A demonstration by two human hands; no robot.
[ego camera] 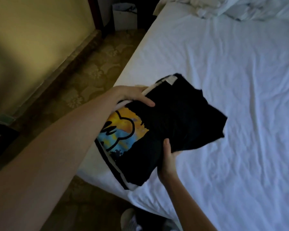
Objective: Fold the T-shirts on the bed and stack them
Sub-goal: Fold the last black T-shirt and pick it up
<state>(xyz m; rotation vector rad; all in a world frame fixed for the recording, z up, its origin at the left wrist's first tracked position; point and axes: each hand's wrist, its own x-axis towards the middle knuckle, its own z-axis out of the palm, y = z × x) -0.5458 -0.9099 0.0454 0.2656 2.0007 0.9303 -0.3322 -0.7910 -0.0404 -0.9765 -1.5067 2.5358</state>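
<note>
Head camera view: a person is holding a stack of folded T-shirts (137, 164) with both hands at the near left corner of a bed (232, 72). The stack is sitting partly over the mattress edge, and it cannot be told whether it is resting on the sheet or being lifted clear. The left hand (132, 95) is gripping the stack's far left side, with the thumb lying flat across the top layer and the fingers curling round a white fabric edge. The right hand (168, 157) is pinching the near right side, thumb pressing down on the dark cloth and fingers tucking underneath. A black T-shirt (182, 124) is lying on top, its far end spreading loosely toward the middle of the bed. Just beneath it, a printed T-shirt (122, 130) is showing a yellow and blue graphic with black outlines beside the left forearm. White layers are peeking out along the stack's left edge. The white sheet is lying wrinkled across the bed, and a rumpled white duvet (240, 9) is bunching at the far end. On the floor beyond the bed's far left corner, a white paper bag (124, 18) is standing near a yellowish wall (40, 30), with patterned carpet (83, 84) running alongside the mattress
</note>
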